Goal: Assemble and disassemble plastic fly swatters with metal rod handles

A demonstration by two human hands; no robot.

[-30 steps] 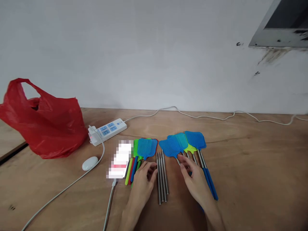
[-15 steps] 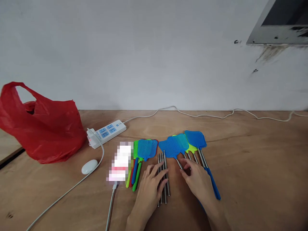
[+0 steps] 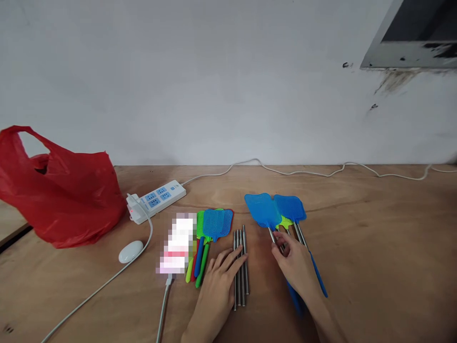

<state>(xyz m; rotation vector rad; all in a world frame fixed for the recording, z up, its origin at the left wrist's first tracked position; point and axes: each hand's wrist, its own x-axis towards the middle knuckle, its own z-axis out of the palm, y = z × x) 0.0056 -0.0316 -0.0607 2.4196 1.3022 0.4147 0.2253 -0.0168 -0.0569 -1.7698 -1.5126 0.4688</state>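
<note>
My right hand [image 3: 295,262] pinches the metal shaft of a blue fly swatter [image 3: 263,210], whose head overlaps the other fly swatters [image 3: 291,206] at the right. Those have blue and yellow-green heads, and their lower shafts are partly hidden by my hand. Several silver metal rods [image 3: 244,274] lie side by side in the middle. My left hand [image 3: 218,288] lies over their left edge, fingers stretched out, fingertips touching them. Left of it are loose swatter heads [image 3: 218,225] in blue, green and red, with coloured handles [image 3: 199,259] below.
A blurred bright phone [image 3: 177,243] with a white cable [image 3: 163,305] lies left of the handles. Beyond it are a white power strip [image 3: 169,191], a white oval device [image 3: 131,251] and a red plastic bag [image 3: 71,190]. A thin cord runs along the wall.
My right hand has brought the blue swatter to the right, over the others at the right. My left hand has shifted slightly left and down, staying by the rods.
</note>
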